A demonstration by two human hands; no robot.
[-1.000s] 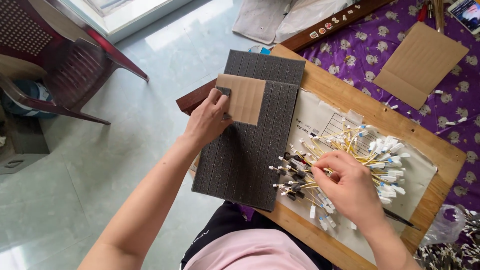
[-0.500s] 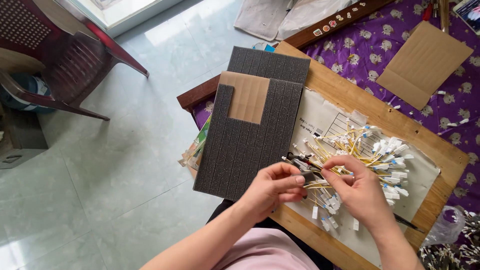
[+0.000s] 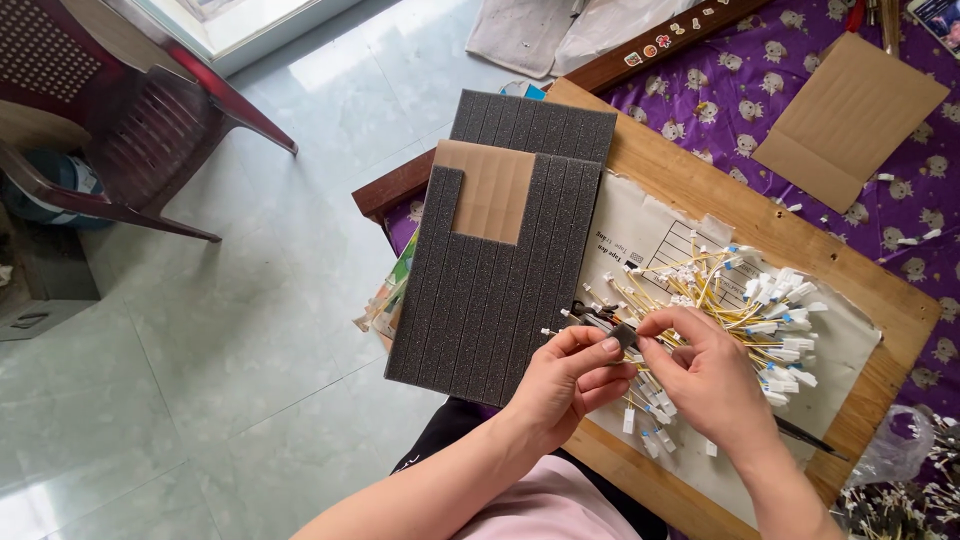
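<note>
A small dark foam piece [image 3: 624, 336] is pinched between the fingertips of the left hand [image 3: 565, 385] and the right hand [image 3: 705, 385], both sets of fingers closed on it, just above the near edge of the wooden table [image 3: 700, 185]. A thin yellow wire with a white tip appears to be caught in the same pinch, though it cannot be told exactly how it is seated in the foam.

To the left of the hands, a slotted dark foam sheet [image 3: 490, 290] is laid over the table's edge, with a second foam sheet [image 3: 530, 125] beneath it at the far end and a brown cardboard patch [image 3: 495, 190] set into its upper part. Just beyond the right hand, a heap of yellow wires with white connectors [image 3: 745, 300] is spread on a printed paper sheet [image 3: 640, 225]. A larger cardboard piece [image 3: 850, 120] is seen well apart on the purple patterned cloth [image 3: 760, 100], and a red plastic chair [image 3: 120, 130] stands on the tiled floor [image 3: 250, 330].

For the handling to go well, the foam piece is best kept steady by the left fingers while the wire is guided by the right, with the grip taken close to the tip so that the thin wire is not bent. The heap should be left undisturbed so that neighbouring wires are not dragged out.
</note>
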